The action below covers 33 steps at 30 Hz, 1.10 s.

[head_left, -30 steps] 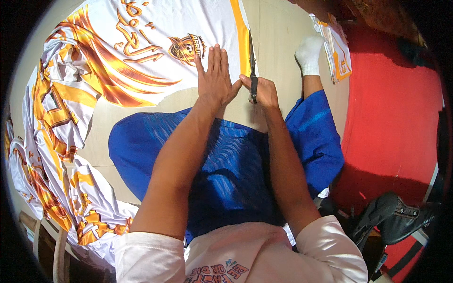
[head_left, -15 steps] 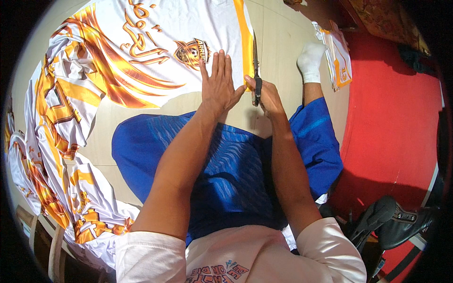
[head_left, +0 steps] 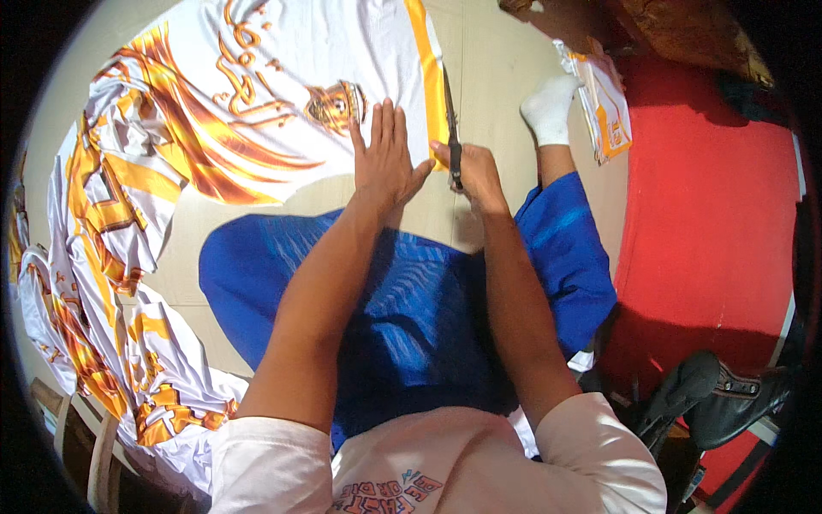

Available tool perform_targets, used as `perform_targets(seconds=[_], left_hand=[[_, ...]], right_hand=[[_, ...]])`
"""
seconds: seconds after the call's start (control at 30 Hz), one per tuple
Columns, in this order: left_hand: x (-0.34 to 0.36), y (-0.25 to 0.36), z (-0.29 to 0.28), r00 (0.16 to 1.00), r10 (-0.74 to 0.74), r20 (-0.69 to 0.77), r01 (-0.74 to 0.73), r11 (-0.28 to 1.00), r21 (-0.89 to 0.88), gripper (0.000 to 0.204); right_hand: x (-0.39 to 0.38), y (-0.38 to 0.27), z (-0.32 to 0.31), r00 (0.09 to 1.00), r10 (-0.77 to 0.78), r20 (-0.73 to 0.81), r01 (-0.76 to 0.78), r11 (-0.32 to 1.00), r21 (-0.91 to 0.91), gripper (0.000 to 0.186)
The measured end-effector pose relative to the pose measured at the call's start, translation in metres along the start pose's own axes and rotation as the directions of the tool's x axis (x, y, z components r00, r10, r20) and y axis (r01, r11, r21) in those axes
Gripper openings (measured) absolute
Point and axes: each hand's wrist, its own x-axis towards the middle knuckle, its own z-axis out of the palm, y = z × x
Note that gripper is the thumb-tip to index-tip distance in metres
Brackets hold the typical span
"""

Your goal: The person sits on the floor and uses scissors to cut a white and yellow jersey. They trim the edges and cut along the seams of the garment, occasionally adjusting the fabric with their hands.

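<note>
A white fabric panel (head_left: 342, 43) with orange flame print, orange lettering, a crest and an orange edge strip lies spread on the floor before me. My left hand (head_left: 384, 163) presses flat on its near part, just below the crest, fingers stretched out. Closed round the dark handles of a pair of scissors (head_left: 455, 158), my right hand (head_left: 478, 178) rests at the panel's right border. The blades point away from me and run along the orange strip. My right thumb lies on the strip's near corner, while the other right fingers are partly hidden.
Crumpled white and orange garments (head_left: 128, 197) heap along the left side. A folded stack of similar pieces (head_left: 606, 111) lies beyond my socked foot (head_left: 550, 107). On the right are a red mat (head_left: 702, 231) and a black machine-like object (head_left: 728, 403). My crossed legs in blue cloth (head_left: 411, 343) border the panel.
The whole view has shifted slightly, with the panel and both hands now a little further left. The scissors lean slightly more to the left; both hands keep their poses.
</note>
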Motion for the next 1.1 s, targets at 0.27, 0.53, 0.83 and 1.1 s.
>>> perform_targets(seconds=[0.27, 0.53, 0.83, 1.1], left_hand=[[-0.006, 0.003, -0.018, 0.997, 0.018, 0.076, -0.023, 0.998, 0.063, 0.111], [-0.054, 0.017, -0.035, 0.961, 0.011, 0.277, -0.074, 0.973, 0.219, 0.116], [-0.1, 0.055, -0.038, 0.912, 0.018, 0.409, -0.11, 0.973, 0.202, 0.115], [-0.055, 0.042, -0.041, 0.988, 0.024, 0.152, -0.003, 0.991, -0.137, 0.078]], right_hand=[[-0.017, 0.015, -0.05, 0.988, 0.067, 0.141, -0.093, 0.977, 0.19, 0.05], [-0.063, 0.099, -0.111, 0.96, 0.127, 0.251, -0.167, 0.975, 0.144, 0.052], [-0.133, 0.134, -0.133, 0.952, 0.061, 0.299, -0.224, 0.807, 0.547, 0.05], [-0.156, 0.141, -0.129, 0.95, 0.01, 0.313, -0.234, 0.685, 0.69, 0.049]])
